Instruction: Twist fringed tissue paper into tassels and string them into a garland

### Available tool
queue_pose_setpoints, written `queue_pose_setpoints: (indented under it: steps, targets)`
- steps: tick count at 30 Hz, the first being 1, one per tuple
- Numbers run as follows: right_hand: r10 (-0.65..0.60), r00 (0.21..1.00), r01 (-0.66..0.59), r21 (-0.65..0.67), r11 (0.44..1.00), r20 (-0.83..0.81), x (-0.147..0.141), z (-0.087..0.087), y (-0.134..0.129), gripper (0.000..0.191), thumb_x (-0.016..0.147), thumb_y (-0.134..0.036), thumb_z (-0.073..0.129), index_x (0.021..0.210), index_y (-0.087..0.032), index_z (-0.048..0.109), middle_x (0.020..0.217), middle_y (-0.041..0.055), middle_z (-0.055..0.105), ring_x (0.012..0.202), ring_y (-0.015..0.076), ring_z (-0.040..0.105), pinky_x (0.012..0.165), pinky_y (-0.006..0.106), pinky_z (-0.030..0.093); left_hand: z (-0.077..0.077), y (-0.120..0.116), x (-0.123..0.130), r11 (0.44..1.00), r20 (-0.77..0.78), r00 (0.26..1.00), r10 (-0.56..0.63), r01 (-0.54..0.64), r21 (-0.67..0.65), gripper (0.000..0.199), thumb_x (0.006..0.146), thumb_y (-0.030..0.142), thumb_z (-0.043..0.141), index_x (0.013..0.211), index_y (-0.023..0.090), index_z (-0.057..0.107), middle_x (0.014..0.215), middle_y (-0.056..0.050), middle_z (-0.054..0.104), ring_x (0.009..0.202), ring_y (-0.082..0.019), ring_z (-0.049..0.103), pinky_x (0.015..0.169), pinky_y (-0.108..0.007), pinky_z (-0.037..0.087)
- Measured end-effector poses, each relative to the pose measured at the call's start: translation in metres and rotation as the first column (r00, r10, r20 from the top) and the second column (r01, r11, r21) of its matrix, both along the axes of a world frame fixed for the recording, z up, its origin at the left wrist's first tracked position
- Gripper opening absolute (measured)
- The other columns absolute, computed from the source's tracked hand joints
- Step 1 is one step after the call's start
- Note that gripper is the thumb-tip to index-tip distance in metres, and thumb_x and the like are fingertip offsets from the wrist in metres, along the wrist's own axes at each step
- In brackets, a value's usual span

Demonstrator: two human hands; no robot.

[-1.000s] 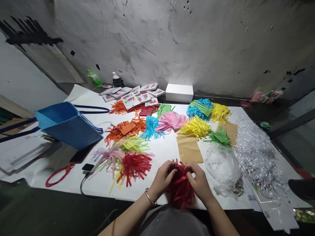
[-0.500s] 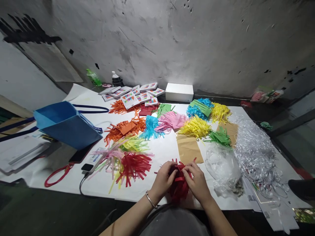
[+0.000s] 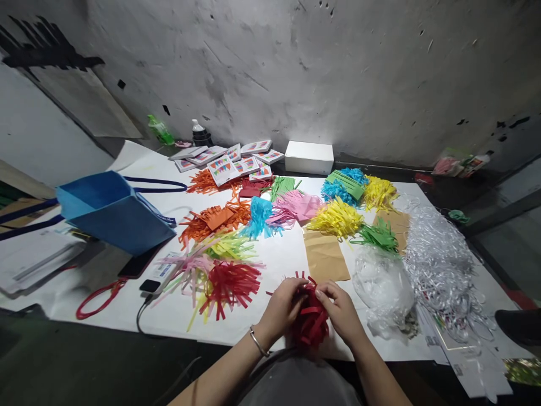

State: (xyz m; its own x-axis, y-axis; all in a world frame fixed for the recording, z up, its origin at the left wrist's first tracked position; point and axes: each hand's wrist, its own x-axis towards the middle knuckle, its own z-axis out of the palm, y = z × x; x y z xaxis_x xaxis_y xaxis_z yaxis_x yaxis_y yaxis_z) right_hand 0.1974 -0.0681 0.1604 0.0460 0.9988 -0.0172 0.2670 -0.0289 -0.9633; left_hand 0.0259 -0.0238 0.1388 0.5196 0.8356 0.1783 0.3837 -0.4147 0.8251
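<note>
Grey, pitted wall (image 3: 270,67) rises behind a white counter (image 3: 279,254). From the hands, silver strands (image 3: 439,265) heap at 2 o'clock, with a blue bag (image 3: 118,217) at 10, a clear plastic bundle (image 3: 382,293) nearer at 2, and a white box (image 3: 308,158) far off at 12. Brown paper (image 3: 327,259) lies nearer, just past 12; a red bundle (image 3: 234,287) spreads at 10. Both hands meet at the counter's near edge: the left hand (image 3: 281,307) curls narrowly on the 10 o'clock side of a red fringe (image 3: 311,327), holding it, while the right hand (image 3: 341,310) pinches its top from 2. Strips hang between and below the fingers, toward 6. A bracelet (image 3: 257,341) circles the left wrist.
</note>
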Motion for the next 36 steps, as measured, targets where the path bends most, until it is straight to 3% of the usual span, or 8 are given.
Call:
queue_pose_setpoints:
  steps: [4, 7, 11, 15, 21, 27, 30, 36]
  targets:
    - [-0.029, 0.976, -0.002, -0.144, 0.990, -0.217, 0.000, -0.007, -0.002, 0.033, 0.088, -0.050, 0.051, 0.084, -0.019, 0.061, 0.078, 0.0017, 0.064, 0.075, 0.0186, 0.059, 0.069, 0.028, 0.049, -0.002, 0.004, -0.005, 0.984, -0.138, 0.985, -0.108, 0.125, 0.124, 0.031, 0.090, 0.018, 0.045, 0.115, 0.025, 0.061, 0.096, -0.007, 0.063, 0.085, -0.019, 0.057, 0.075, -0.030, 0.047]
    - [-0.023, 0.974, -0.009, -0.143, 0.990, -0.223, 0.000, -0.008, -0.002, 0.033, 0.088, -0.050, 0.052, 0.084, -0.019, 0.061, 0.078, 0.0009, 0.063, 0.073, 0.0178, 0.059, 0.067, 0.027, 0.048, 0.000, 0.005, -0.007, 0.972, -0.208, 0.968, -0.140, 0.174, 0.155, 0.029, 0.092, 0.023, 0.043, 0.109, 0.026, 0.066, 0.094, -0.006, 0.063, 0.081, -0.018, 0.055, 0.071, -0.028, 0.044]
    - [-0.033, 0.999, 0.033, -0.032, 0.999, 0.001, -0.003, -0.005, -0.001, 0.029, 0.093, -0.043, 0.046, 0.082, -0.019, 0.059, 0.078, 0.0017, 0.061, 0.074, 0.0177, 0.057, 0.068, 0.028, 0.047, 0.005, 0.005, -0.008, 0.982, -0.204, 0.968, -0.146, 0.166, 0.084, 0.025, 0.090, 0.022, 0.045, 0.095, 0.024, 0.069, 0.093, -0.003, 0.062, 0.082, -0.017, 0.053, 0.072, -0.026, 0.043]
    - [-0.099, 0.950, 0.052, 0.163, 0.985, 0.297, -0.009, -0.006, -0.003, 0.023, 0.095, -0.031, 0.040, 0.084, -0.020, 0.057, 0.084, 0.0043, 0.059, 0.080, 0.0190, 0.057, 0.075, 0.031, 0.046, 0.004, 0.005, -0.007, 0.987, -0.148, 0.979, -0.136, 0.148, 0.070, 0.025, 0.091, 0.019, 0.043, 0.091, 0.021, 0.068, 0.091, -0.004, 0.061, 0.081, -0.016, 0.053, 0.072, -0.027, 0.044]
    - [-0.052, 0.913, -0.037, 0.209, 0.977, 0.405, -0.013, -0.007, -0.003, 0.024, 0.090, -0.022, 0.046, 0.110, -0.020, 0.059, 0.105, 0.0091, 0.063, 0.097, 0.0226, 0.059, 0.086, 0.037, 0.047, -0.005, 0.005, -0.008, 0.979, -0.136, 0.983, -0.121, 0.142, 0.150, 0.023, 0.093, 0.018, 0.040, 0.092, 0.018, 0.063, 0.094, -0.006, 0.060, 0.083, -0.017, 0.055, 0.073, -0.028, 0.047]
    - [-0.066, 0.998, 0.065, -0.150, 0.987, -0.003, -0.005, -0.013, 0.007, 0.021, 0.086, -0.032, 0.049, 0.079, -0.019, 0.064, 0.075, 0.0023, 0.065, 0.072, 0.0185, 0.060, 0.067, 0.028, 0.046, 0.007, 0.004, -0.013, 0.975, -0.034, 0.978, -0.204, 0.206, 0.079, 0.019, 0.089, 0.013, 0.041, 0.094, 0.018, 0.059, 0.104, -0.008, 0.056, 0.095, -0.018, 0.055, 0.084, -0.030, 0.048]
    - [-0.127, 0.970, 0.069, -0.267, 0.961, -0.208, -0.006, -0.022, 0.007, 0.019, 0.080, -0.035, 0.054, 0.077, -0.018, 0.063, 0.071, -0.0003, 0.063, 0.066, 0.0159, 0.056, 0.063, 0.025, 0.043, 0.011, 0.000, -0.014, 0.983, 0.033, 0.982, -0.186, 0.185, 0.005, 0.018, 0.085, 0.010, 0.044, 0.093, 0.019, 0.057, 0.112, -0.009, 0.053, 0.107, -0.019, 0.052, 0.094, -0.032, 0.044]
    - [-0.205, 0.886, 0.049, -0.356, 0.933, -0.415, -0.015, -0.037, 0.005, 0.017, 0.070, -0.034, 0.063, 0.069, -0.017, 0.061, 0.066, -0.0023, 0.060, 0.063, 0.0131, 0.052, 0.060, 0.023, 0.040, -0.002, -0.010, -0.006, 0.992, 0.075, 0.997, -0.031, 0.040, -0.120, 0.010, 0.083, 0.013, 0.053, 0.078, 0.020, 0.049, 0.099, -0.006, 0.053, 0.095, -0.019, 0.053, 0.085, -0.032, 0.045]
